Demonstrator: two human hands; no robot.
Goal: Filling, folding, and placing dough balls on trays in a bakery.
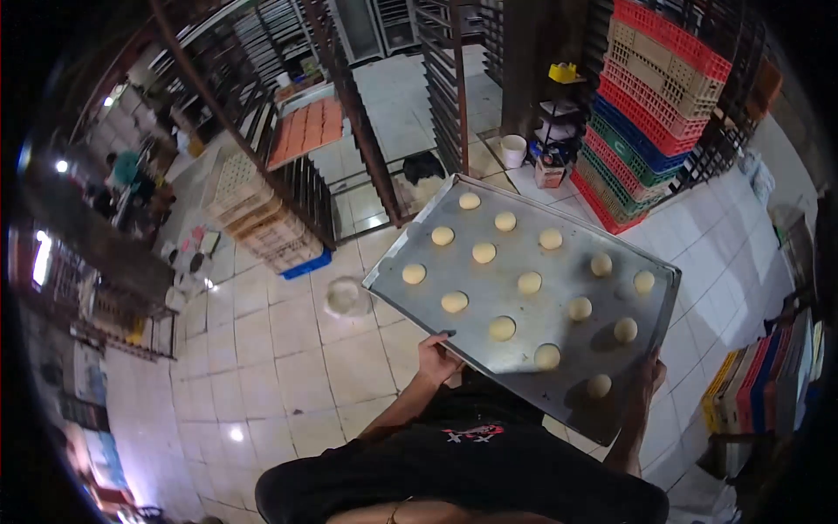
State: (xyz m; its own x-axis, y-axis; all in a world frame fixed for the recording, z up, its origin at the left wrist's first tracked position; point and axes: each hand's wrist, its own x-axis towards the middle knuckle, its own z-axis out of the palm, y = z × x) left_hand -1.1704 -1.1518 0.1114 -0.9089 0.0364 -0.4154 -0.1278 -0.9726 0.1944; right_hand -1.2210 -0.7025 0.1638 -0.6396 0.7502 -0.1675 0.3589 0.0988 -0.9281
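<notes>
I carry a large metal tray (pixel 594 223) tilted in front of me, with several pale round dough balls (pixel 529 282) spaced over it. My left hand (pixel 436 354) grips the near left part of the tray's edge, its thumb at the rim and fingers partly underneath. My right hand (pixel 648 377) is closed on the tray's right edge near the near corner, partly hidden by it.
Ahead stand tall metal racks (pixel 439 96), one with orange trays (pixel 307 129), plus stacked pale crates (pixel 257 214). Stacked coloured crates (pixel 650 105) and a white bucket (pixel 513 150) stand right; more crates (pixel 755 384) are lower right. A person (pixel 127 175) is far left.
</notes>
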